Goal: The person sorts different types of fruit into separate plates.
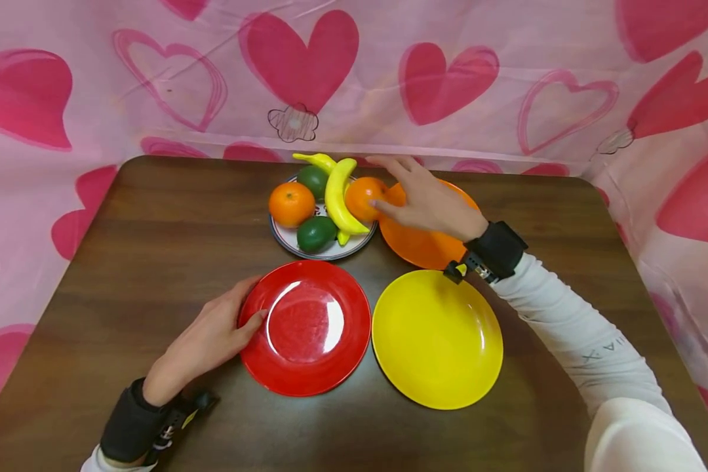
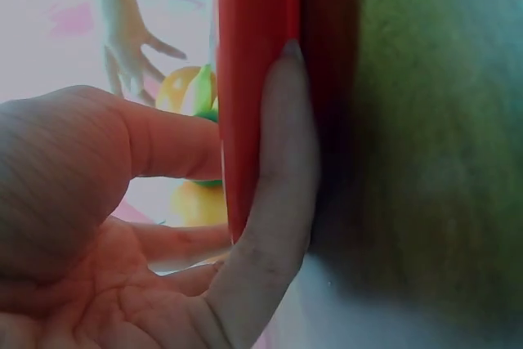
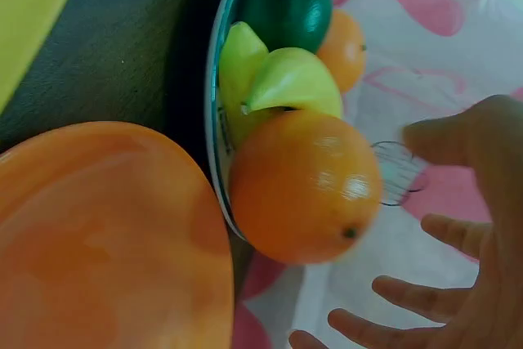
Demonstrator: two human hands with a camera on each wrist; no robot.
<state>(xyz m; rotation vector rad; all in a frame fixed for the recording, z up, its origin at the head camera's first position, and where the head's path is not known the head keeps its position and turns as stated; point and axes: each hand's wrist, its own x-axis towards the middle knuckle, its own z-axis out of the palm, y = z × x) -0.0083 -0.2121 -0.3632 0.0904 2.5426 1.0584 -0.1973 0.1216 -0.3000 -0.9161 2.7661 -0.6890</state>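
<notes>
While my left hand [image 1: 212, 331] pinches the left rim of the round, glossy red plate [image 1: 305, 324], its thumb on the upper face and a finger against the underside, my right hand [image 1: 427, 203] hovers with its fingers spread. On the right wrist view I see a gap between those fingers and the round, shiny orange fruit [image 1: 363, 196] with a dark stem spot, so I am not gripping it. That fruit sits at the right side of the round white plate [image 1: 287, 238] with a dark rim, near the middle of the far edge of the brown wood-grained table [image 1: 566, 229].

On the same white plate I find two curved yellow bananas [image 1: 337, 196] next to the fruit, two dark green oval fruits [image 1: 316, 234] and a second round orange fruit [image 1: 292, 204] on its left side.

The round, flat orange plate [image 1: 421, 246] lies just beside the white one, toward the table's far right corner, partly under my right hand. Closer to the table's near edge, the round, smooth yellow plate [image 1: 438, 347] lies just right of the red one.
</notes>
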